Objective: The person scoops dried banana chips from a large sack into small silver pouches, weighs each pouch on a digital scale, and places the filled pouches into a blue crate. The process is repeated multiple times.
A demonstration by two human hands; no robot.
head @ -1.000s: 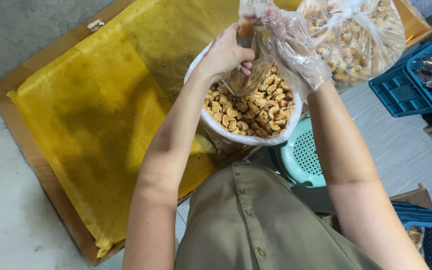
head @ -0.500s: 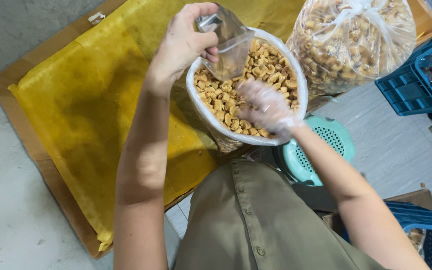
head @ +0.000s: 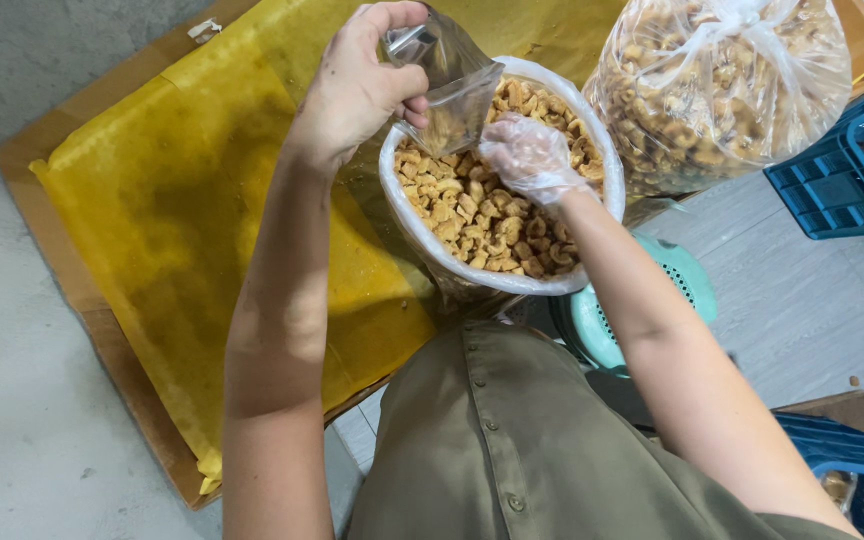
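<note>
My left hand (head: pixel 357 90) grips a small clear plastic pouch (head: pixel 452 85) by its top edge and holds it over a white bag-lined tub (head: pixel 402 205) full of golden cashews (head: pixel 492 215). The pouch has some nuts at its bottom. My right hand (head: pixel 527 155) wears a thin clear glove. Its fingers are bunched around a scoop of cashews, right beside the lower side of the pouch and just above the nuts in the tub.
A large tied clear bag of cashews (head: pixel 722 90) stands behind the tub on the right. A yellow paper-lined wooden tray (head: pixel 182 200) spreads to the left. A teal perforated stool (head: pixel 687 280) sits under my right arm, with blue crates at the right (head: pixel 832 185) and at the bottom right (head: pixel 852 450).
My right hand dipped into the tub's cashews, then rose closed toward the pouch. My left hand lowered the pouch from in front of the camera to just over the tub.
</note>
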